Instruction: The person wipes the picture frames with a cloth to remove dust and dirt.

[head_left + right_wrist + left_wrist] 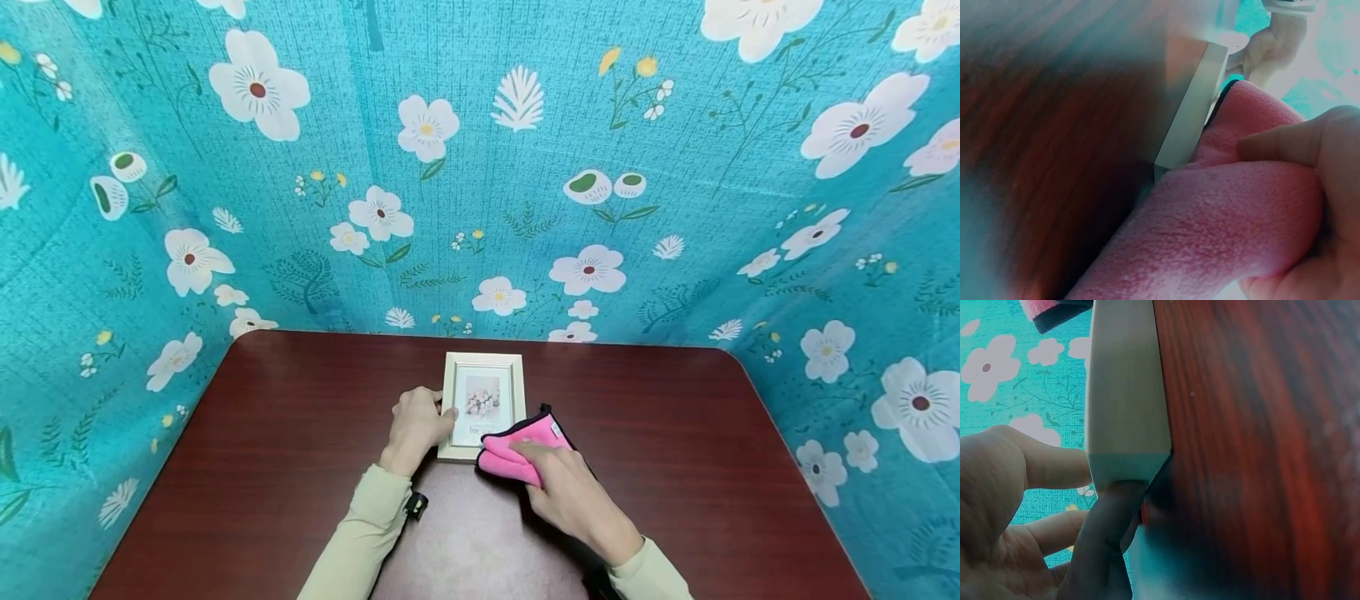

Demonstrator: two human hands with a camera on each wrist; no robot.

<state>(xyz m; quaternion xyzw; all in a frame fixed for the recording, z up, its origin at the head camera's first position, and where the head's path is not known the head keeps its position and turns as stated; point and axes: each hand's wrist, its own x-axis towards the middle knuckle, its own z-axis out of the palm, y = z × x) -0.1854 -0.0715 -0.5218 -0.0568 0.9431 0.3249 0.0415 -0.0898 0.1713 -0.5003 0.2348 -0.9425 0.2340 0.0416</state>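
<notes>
A cream picture frame (pixel 483 360) with a small floral print lies face up on the dark wooden table. At its left side, my left hand (pixel 420 423) grips the edge, thumb on the front border and fingers at the outer side; the left wrist view shows the frame's pale side (pixel 1127 381) close up. My right hand (pixel 572 493) holds a folded pink cloth (pixel 517 450) with black edging over the frame's lower right corner. In the right wrist view the fluffy cloth (pixel 1210 212) bunches under the fingers and covers part of the frame's side.
The reddish-brown table (pixel 300 467) has rounded far corners. Behind it and at both sides hangs a turquoise curtain (pixel 465 200) with white flowers. A black strap (pixel 416 505) sits at the left wrist.
</notes>
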